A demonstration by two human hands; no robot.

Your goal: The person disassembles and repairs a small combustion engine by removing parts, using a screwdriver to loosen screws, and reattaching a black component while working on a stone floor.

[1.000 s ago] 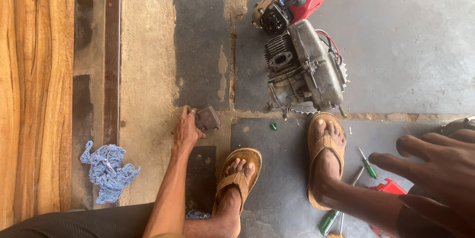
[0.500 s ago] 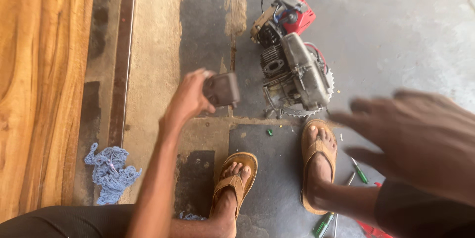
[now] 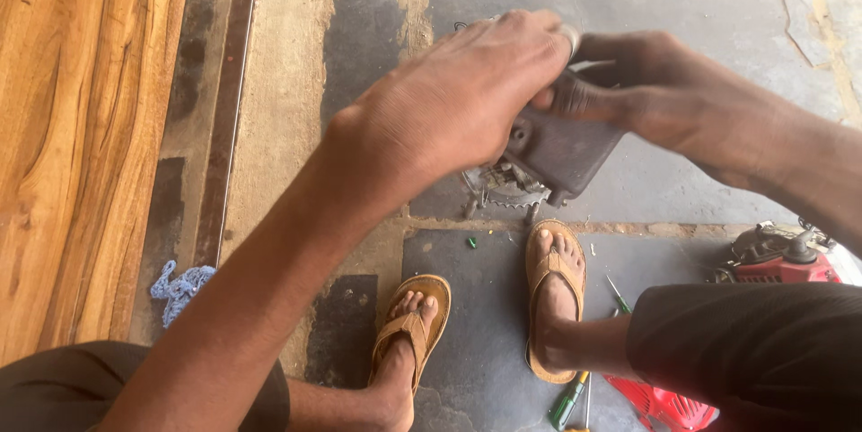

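Gripping the dark grey metal cover (image 3: 561,155) with both my left hand (image 3: 449,109) and right hand (image 3: 669,100), I hold it just above the small engine (image 3: 503,188) on the floor (image 3: 700,10); next, I judge, careful alignment before seating it.
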